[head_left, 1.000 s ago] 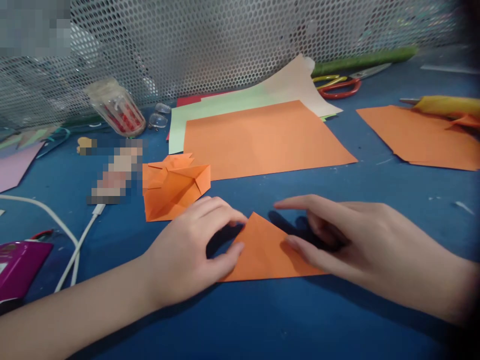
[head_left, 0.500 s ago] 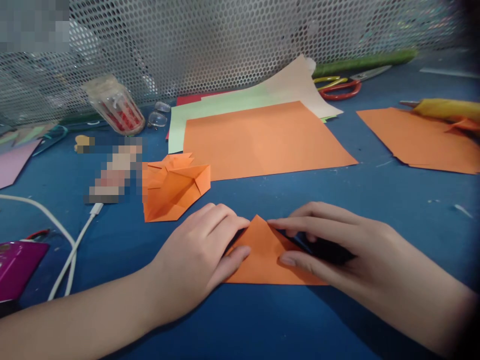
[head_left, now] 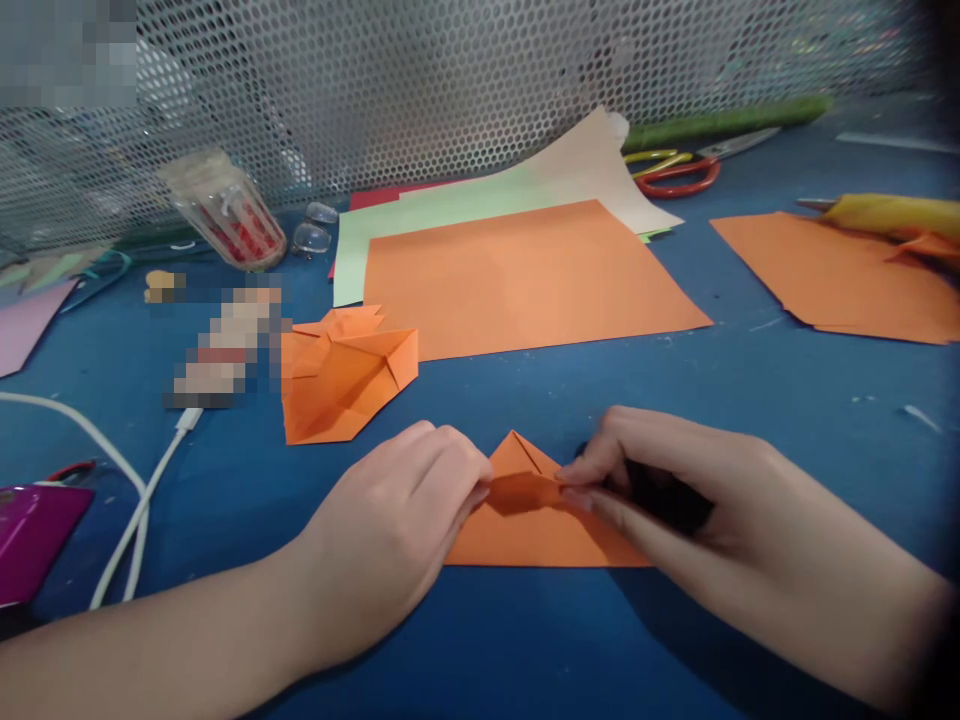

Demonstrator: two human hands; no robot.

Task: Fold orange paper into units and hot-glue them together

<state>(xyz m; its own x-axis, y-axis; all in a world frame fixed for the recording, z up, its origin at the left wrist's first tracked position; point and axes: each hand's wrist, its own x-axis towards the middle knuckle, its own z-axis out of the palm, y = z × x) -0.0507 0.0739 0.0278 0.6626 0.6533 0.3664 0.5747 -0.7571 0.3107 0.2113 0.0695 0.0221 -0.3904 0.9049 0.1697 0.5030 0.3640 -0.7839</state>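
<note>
A folded orange paper [head_left: 525, 540] lies flat on the blue tabletop, its wide edge toward me and its point away. My left hand [head_left: 412, 510] pinches the front layer on the left side, thumb and fingers together. On the right side, my right hand [head_left: 660, 490] grips the same layer between thumb and index finger. That layer's top is lifted and bent toward me, with a dark shadow below the fold, while the back layer's tip stays up behind it. Just beyond my left hand sits a folded orange paper piece [head_left: 345, 385] with open pockets.
Behind lie an orange sheet [head_left: 525, 280] and pale green and cream sheets. Scissors [head_left: 679, 178] rest by the mesh wall [head_left: 420, 90]. At right, a yellow-handled tool [head_left: 892, 215] lies on orange paper [head_left: 832, 270]. A jar [head_left: 232, 215], white cable [head_left: 142, 520] and purple object [head_left: 37, 540] are left.
Both hands have closed from resting on the paper's slopes to pinching its front layer. The top of that layer has come down toward me, showing the layer behind.
</note>
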